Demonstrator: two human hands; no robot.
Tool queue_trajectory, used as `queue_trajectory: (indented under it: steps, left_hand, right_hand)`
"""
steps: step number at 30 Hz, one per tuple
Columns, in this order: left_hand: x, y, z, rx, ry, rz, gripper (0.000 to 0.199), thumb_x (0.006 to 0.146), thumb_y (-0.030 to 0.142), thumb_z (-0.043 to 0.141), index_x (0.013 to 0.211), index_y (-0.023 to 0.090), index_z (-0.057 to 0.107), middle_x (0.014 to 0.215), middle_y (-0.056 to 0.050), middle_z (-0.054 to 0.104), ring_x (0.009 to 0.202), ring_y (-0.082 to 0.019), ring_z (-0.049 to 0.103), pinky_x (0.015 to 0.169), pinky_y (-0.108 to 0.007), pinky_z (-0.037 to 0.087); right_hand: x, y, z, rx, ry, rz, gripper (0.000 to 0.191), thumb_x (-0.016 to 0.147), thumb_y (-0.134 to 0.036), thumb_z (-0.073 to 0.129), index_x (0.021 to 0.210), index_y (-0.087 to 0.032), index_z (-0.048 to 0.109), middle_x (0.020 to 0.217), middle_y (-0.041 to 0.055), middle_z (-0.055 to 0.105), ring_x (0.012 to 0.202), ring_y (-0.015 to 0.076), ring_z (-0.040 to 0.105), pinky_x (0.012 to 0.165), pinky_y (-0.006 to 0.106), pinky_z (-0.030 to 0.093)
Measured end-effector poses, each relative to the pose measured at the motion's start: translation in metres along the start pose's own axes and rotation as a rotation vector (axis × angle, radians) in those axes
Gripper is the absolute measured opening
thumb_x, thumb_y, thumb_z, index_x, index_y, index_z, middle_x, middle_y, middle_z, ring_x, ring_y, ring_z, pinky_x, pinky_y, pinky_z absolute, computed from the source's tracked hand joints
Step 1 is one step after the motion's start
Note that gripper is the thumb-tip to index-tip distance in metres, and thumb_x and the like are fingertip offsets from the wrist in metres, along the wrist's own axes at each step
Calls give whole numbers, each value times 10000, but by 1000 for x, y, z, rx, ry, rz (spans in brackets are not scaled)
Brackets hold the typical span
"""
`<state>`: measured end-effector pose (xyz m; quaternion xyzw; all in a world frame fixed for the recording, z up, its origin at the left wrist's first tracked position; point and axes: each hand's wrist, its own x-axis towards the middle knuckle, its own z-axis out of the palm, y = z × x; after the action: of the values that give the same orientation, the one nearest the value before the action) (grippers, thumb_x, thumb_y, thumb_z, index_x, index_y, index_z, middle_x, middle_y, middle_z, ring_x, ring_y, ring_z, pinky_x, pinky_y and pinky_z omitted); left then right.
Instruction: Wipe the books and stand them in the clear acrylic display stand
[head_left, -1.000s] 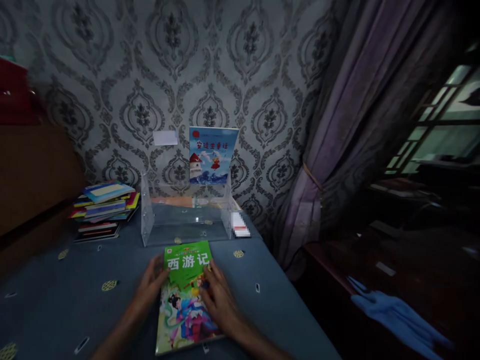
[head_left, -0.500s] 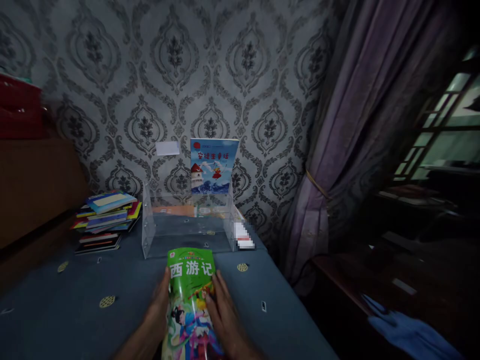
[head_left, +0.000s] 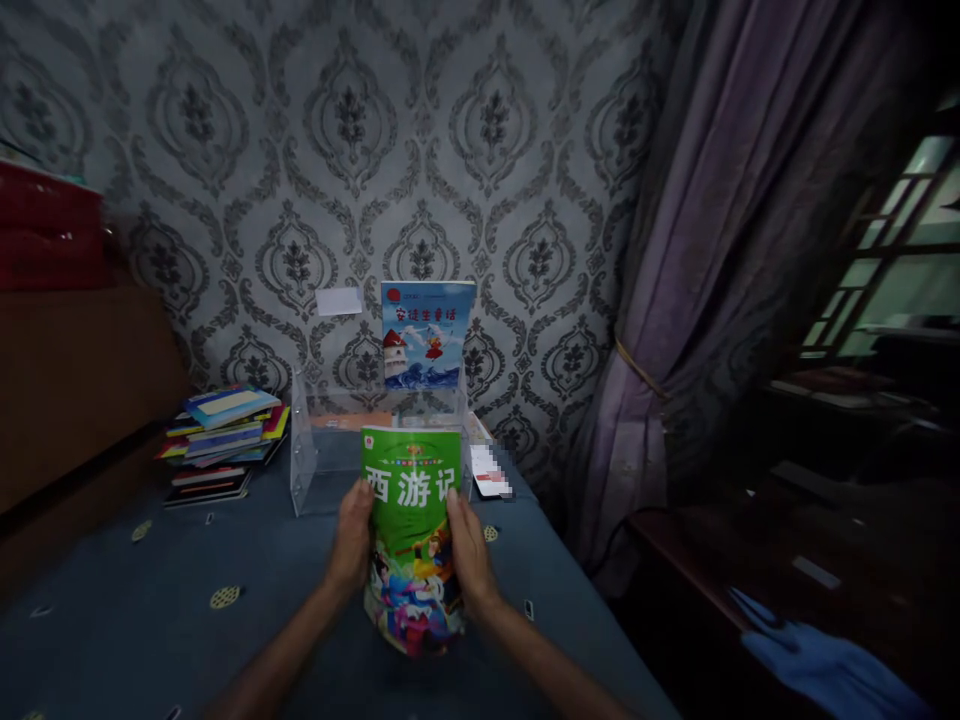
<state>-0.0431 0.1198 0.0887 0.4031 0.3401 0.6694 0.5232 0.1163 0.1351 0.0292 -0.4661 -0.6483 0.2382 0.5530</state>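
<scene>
A green picture book (head_left: 411,530) with large white Chinese characters is held upright above the table. My left hand (head_left: 351,540) grips its left edge, and my right hand (head_left: 471,552) grips the right edge, thumbs on the front cover. The lower part of the book bows. Just behind it stands a clear acrylic rack (head_left: 301,450), partly hidden by the book. In the rack's back row, a blue storybook (head_left: 429,335) stands upright at the right side.
A messy stack of books (head_left: 225,430) lies left of the rack on the dark blue tablecloth (head_left: 300,610). Brown furniture (head_left: 82,370) borders the left side. A white printed item (head_left: 487,465) lies right of the rack. A tied purple curtain (head_left: 630,440) hangs beyond the table's right edge.
Both hands have lifted the green book and brought it forward to the rack, tilting it more upright. My right hand has shifted from lying over the cover to gripping the side edge.
</scene>
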Motion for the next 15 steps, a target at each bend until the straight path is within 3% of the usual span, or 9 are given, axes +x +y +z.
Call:
queue_trajectory:
  steps: [4,7,10,12,15]
  left_hand:
    - [25,7,-7,187,-63,182,605,630,691,788,987,206,727,1105,-72,766,1147,-327,655,960,-360,547]
    - [33,-2,-18,302,-84,220,638,632,738,748,962,192,728,1039,-73,771,1040,-312,676,908,-363,552]
    - [33,-19,-30,345,-77,198,670,655,770,708,954,171,714,973,-78,768,971,-300,687,883,-388,557]
    - [32,-24,-38,366,-88,178,634,696,717,719,1028,177,697,1032,-80,759,1021,-294,681,927,-399,547]
    - [34,-18,-50,439,-230,152,615,748,582,752,1212,194,636,1234,-91,700,1196,-295,621,1057,-426,487]
  right_hand:
    - [29,-20,-7,108,74,-91,621,1063,-482,224,1618,-207,182,1414,102,617,1305,230,590,1044,411,532]
    - [25,-13,-6,114,85,-95,646,1054,-492,262,1612,-187,151,1419,121,601,1313,231,574,1072,407,500]
    - [8,0,-3,128,44,-33,670,1027,-531,351,1586,-193,204,1359,120,633,1263,235,604,1061,385,499]
    - [0,6,-6,126,7,-8,647,1014,-533,392,1558,-207,256,1315,111,653,1219,235,626,1036,375,509]
    - [2,9,-22,7,-50,-10,583,982,-526,454,1472,-218,387,1235,111,680,1144,270,647,996,414,521]
